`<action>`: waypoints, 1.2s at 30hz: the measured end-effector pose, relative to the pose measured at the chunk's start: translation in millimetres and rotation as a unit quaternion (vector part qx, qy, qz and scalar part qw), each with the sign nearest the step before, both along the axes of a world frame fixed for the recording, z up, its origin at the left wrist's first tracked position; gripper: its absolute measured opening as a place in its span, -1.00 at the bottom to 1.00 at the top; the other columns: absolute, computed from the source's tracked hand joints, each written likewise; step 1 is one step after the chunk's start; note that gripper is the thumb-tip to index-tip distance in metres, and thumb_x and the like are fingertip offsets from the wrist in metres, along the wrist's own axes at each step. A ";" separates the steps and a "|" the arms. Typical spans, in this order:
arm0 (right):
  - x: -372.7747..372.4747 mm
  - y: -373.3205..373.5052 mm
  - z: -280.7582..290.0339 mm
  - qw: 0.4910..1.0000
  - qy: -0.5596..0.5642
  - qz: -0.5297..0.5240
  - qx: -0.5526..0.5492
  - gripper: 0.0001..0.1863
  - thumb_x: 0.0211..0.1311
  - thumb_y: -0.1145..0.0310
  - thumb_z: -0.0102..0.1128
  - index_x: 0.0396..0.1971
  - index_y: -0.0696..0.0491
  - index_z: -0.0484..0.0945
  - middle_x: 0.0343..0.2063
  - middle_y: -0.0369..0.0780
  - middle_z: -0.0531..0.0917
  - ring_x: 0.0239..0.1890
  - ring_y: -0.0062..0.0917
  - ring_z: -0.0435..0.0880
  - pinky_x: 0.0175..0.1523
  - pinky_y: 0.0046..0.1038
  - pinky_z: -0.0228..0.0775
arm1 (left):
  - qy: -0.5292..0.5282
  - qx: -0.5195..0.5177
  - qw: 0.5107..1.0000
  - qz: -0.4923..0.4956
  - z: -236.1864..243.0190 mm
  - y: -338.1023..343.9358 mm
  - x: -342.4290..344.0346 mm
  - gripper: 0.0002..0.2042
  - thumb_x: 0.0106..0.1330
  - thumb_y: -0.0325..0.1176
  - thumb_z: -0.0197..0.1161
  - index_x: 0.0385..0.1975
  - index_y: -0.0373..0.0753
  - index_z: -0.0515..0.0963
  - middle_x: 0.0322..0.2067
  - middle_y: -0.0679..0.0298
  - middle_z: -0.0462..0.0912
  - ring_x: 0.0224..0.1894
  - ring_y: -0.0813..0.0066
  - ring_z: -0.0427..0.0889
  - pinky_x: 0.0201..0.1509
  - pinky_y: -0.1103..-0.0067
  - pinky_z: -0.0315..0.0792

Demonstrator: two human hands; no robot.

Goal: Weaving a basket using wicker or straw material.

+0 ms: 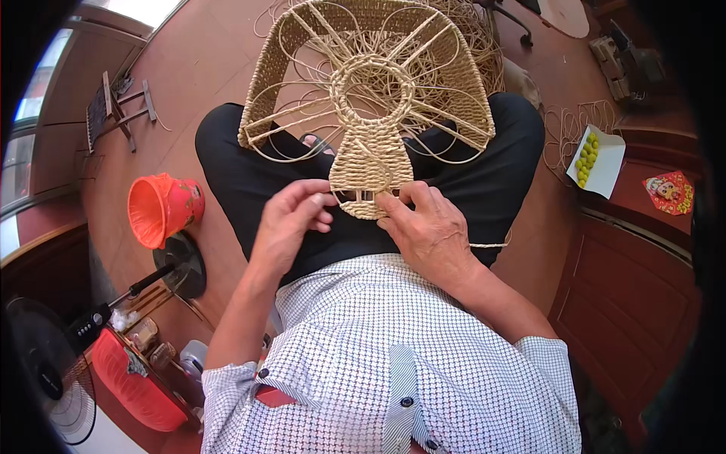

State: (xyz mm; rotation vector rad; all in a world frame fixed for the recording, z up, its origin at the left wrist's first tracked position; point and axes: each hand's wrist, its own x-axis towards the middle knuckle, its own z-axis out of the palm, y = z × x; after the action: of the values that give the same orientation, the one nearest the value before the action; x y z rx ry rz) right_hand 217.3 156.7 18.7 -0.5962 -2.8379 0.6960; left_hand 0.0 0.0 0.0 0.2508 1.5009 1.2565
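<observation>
A tan basket frame (266,83) of twisted straw cord rests across my thighs. Thin spokes and cord loops run from its curved wall to a braided ring (373,62) in the middle. Below the ring, a tightly woven tongue (372,160) widens toward me, with a gap row and a narrow woven end (361,209). My left hand (291,219) pinches with thumb and forefinger at the tongue's left edge, where a thin cord curves; the fingertips partly hide it. My right hand (427,227) grips the right side of the narrow end. A loose cord end (488,245) sticks out beyond the right wrist.
Heaped cord (476,45) lies on the floor behind the basket frame. At left are a red bucket (162,208), a small wooden stool (117,113) and a fan (57,378). Yellow-green fruits (587,160) lie on white paper at right, near a red festive ornament (670,192).
</observation>
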 end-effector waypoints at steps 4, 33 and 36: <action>3.3 0.8 -8.2 0.995 0.096 -0.013 0.005 -0.53 0.20 0.36 0.54 0.15 -0.04 0.73 -0.23 -0.27 0.54 -0.26 -0.44 0.67 -0.19 -0.37 0.57 | -0.078 0.045 0.996 0.015 -20.9 26.2 14.8 -0.68 0.57 -0.41 0.31 0.24 -0.36 0.58 0.00 0.27 0.78 -0.11 0.62 0.74 -0.01 0.64 0.66; -7.5 -4.7 -19.9 0.979 0.170 -0.078 -0.077 -0.76 0.12 0.47 0.60 -0.23 0.06 0.71 -0.33 -0.24 0.60 -0.33 -0.37 0.70 -0.26 -0.36 0.57 | -0.413 0.221 0.873 0.140 -59.6 27.3 54.2 -0.53 0.49 -0.48 0.33 0.36 -0.39 0.48 0.27 0.11 0.67 0.26 0.29 0.70 0.43 0.31 0.56; -7.8 -6.0 -18.1 0.977 0.181 -0.082 -0.082 -0.76 0.12 0.48 0.60 -0.25 0.06 0.70 -0.34 -0.24 0.59 -0.33 -0.37 0.70 -0.27 -0.34 0.56 | -0.341 0.197 0.911 0.119 -46.7 26.2 46.0 -0.57 0.55 -0.46 0.28 0.37 -0.34 0.47 0.21 0.17 0.70 0.23 0.37 0.72 0.41 0.38 0.59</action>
State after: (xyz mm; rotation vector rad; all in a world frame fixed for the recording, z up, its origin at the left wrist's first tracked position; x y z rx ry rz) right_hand 209.5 150.8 0.6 -0.6449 -2.3843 0.9090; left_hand 46.0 26.2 -46.7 -0.1178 0.6816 1.6237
